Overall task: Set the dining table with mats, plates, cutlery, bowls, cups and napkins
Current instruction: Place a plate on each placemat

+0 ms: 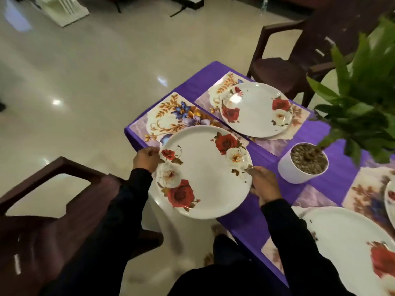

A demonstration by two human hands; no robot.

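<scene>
I hold a white plate with red and white roses [205,174] by its rim in both hands. My left hand [146,159] grips the left edge and my right hand [264,184] grips the right edge. The plate hangs partly over a floral mat [171,116] at the corner of the purple-covered table [316,133] and partly past the table's edge. A second rose plate [256,110] lies on the neighbouring mat [224,82]. Another plate [350,248] lies at the near right, with a further plate's rim [389,201] at the right border.
A white pot with a green plant [303,163] stands mid-table, its leaves reaching over the right side. A dark wooden chair [55,210] stands by my left arm and another [284,69] at the table's far side. Shiny tiled floor lies to the left.
</scene>
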